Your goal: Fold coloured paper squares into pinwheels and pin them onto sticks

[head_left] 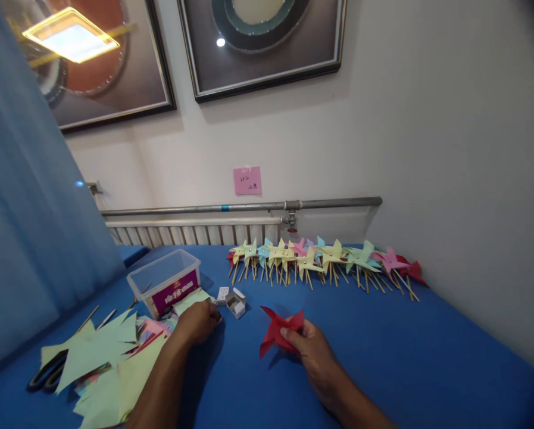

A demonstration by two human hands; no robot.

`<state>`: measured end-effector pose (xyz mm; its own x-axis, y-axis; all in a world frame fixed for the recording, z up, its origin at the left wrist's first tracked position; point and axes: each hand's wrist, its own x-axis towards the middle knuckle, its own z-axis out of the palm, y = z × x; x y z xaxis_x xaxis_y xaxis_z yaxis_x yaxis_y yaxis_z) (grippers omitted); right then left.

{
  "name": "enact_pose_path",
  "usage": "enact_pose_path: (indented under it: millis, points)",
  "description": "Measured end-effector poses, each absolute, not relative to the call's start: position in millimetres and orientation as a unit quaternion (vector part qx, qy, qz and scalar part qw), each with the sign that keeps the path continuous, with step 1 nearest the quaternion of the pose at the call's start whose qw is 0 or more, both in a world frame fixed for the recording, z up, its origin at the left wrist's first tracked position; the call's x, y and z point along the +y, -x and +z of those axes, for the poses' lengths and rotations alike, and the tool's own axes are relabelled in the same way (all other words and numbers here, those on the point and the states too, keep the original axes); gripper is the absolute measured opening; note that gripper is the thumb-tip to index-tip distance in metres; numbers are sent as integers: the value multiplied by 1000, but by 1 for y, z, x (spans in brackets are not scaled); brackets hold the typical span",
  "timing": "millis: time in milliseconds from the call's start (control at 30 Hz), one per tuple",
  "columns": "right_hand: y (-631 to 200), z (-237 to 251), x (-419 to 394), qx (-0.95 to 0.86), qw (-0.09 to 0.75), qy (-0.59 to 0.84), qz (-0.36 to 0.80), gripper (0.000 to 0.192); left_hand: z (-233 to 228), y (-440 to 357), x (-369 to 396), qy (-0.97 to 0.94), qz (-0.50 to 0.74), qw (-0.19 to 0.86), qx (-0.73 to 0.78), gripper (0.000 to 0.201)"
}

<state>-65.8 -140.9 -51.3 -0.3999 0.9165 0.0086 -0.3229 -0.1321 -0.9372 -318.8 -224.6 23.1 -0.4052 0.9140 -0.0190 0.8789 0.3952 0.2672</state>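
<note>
Between the thumb and fingers of my right hand (314, 351) is a red paper pinwheel (273, 333), its points spread outward; no stick shows on it. My left hand (199, 322) reaches down at the edge of the paper pile, fingers bent together. A small dark item peeks out by its fingertips, too hidden to name. Just beyond that hand are a small open cardboard box (236, 304) and a smaller white box (222, 295). Cut sheets of pale green paper (97, 342) and yellow paper (141, 369) lie under and left of my left forearm.
A clear plastic tub (164, 271) with a purple label stands behind the papers. Dark-handled scissors (47, 372) lie partly under the sheets at left. Finished pinwheels (309, 262) on sticks line the back of the blue table (383, 357). A blue curtain (38, 179) hangs left.
</note>
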Motion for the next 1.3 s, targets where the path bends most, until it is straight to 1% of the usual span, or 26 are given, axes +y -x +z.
enact_pose_path:
  millis: [133, 367, 567, 733, 867, 1000, 1100, 1200, 1300]
  points:
    - [66, -52, -140, -490, 445, 310, 683, 25, 22, 321, -221, -545, 69, 101, 829, 25]
    - [65, -48, -143, -495, 444, 318, 676, 24, 24, 303, -220, -505, 49, 19, 862, 34]
    - [65, -46, -143, -490, 444, 314, 681, 22, 28, 295, -219, -492, 55, -17, 869, 30]
    - [65, -49, -142, -501, 448, 296, 679, 24, 28, 299, -220, -475, 59, -14, 878, 32]
    - [64, -50, -141, -509, 441, 287, 681, 21, 27, 303, -223, -479, 73, -1, 875, 30]
    - [64, -53, -141, -484, 450, 309, 684, 20, 27, 307, -223, -478, 113, 0, 871, 22]
    - [64, -54, -141, -472, 450, 319, 688, 21, 25, 309, -220, -479, 163, 3, 863, 21]
    - [64, -52, -142, -457, 455, 317, 695, 23, 21, 306, -216, -484, 268, 37, 832, 20]
    - [65, -49, -144, -435, 463, 312, 707, 24, 16, 294, -211, -489, 403, 130, 763, 17]
